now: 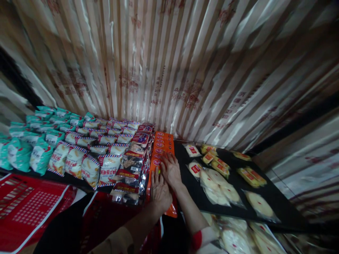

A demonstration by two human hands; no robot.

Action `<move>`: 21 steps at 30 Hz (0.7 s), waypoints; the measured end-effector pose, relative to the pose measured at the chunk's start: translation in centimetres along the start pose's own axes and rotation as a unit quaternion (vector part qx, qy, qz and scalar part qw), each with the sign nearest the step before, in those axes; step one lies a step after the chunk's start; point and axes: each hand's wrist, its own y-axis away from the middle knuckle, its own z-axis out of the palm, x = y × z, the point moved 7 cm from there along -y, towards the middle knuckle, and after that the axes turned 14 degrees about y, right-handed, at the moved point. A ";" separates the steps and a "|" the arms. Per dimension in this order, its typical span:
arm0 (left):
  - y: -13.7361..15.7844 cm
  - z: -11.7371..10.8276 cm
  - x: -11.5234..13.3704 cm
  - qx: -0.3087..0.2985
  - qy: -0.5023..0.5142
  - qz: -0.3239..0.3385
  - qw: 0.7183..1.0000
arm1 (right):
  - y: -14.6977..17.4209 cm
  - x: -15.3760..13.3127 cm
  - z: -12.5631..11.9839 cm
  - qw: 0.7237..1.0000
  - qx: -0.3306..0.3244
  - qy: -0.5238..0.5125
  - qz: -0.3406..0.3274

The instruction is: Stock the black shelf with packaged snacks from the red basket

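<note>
A row of overlapping orange snack packets (164, 141) runs from the back of the black shelf to its front edge. Flat on the nearer packets lies my left hand (160, 190), fingers stretched forward. My right hand (171, 170) rests a little farther back and to the right, fingers also extended, touching the orange packets. Neither hand is closed around anything. Directly left of my hands stands a row of dark, shiny packets (131, 165). What is under my palms is hidden.
White snack bags (108, 169) and teal bags (42, 155) fill the left side. On the right, the black shelf (190, 187) carries yellow packets (222, 165) and bagged pale flat rounds (215, 183). Red baskets (34, 208) stand below left. A pleated patterned curtain (164, 63) hangs behind.
</note>
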 end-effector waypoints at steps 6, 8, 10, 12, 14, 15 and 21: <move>0.3 0.6 -0.3 0.021 -0.001 0.019 1.000 | -4.6 -2.4 2.9 0.993 -0.109 0.027 -0.045; 0.4 0.8 -0.4 0.029 -0.012 0.020 0.999 | -5.0 -2.6 3.5 0.991 -0.122 0.037 -0.049; 0.5 1.0 -0.5 0.031 -0.019 0.021 0.999 | -5.1 -2.6 3.8 0.990 -0.123 0.048 -0.048; 0.4 1.2 -0.5 0.024 -0.016 0.023 0.999 | -5.1 -2.6 4.0 0.990 -0.123 0.056 -0.044; 0.4 1.3 -0.5 0.017 -0.010 0.022 1.000 | -5.0 -2.6 4.2 0.989 -0.128 0.057 -0.038; 0.3 1.3 -0.5 0.015 -0.008 0.019 1.000 | -5.0 -2.7 4.2 0.989 -0.131 0.056 -0.035; 0.3 1.0 -0.5 0.014 0.004 0.013 1.000 | -5.2 -2.9 4.1 0.987 -0.149 0.053 -0.032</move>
